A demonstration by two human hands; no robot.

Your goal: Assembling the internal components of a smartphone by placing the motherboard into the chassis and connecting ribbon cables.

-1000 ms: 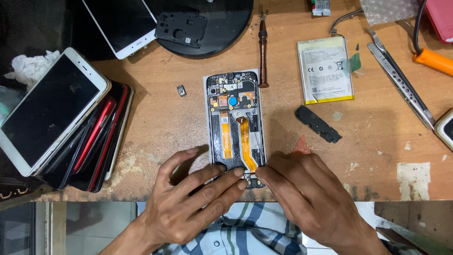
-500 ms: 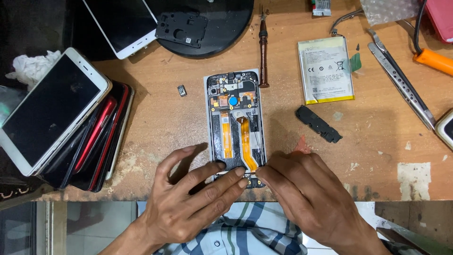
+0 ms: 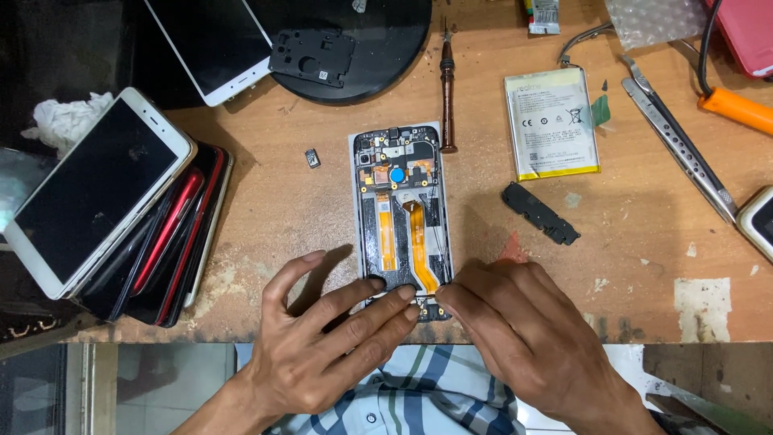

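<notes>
Left hand [image 3: 322, 354] and right hand [image 3: 523, 338] press the opened phone's [image 3: 400, 209] bottom edge.

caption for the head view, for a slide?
Both hands, left hand and right hand, press the near end of an opened phone on a wooden bench.

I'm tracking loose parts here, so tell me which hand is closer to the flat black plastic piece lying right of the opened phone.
Right. The right hand lies just below the black plastic piece, a short gap apart. The left hand sits on the far side of the opened phone, fingertips at its bottom edge.

Two hands [image 3: 322, 354], one opened phone [image 3: 403, 209], perhaps.
</notes>
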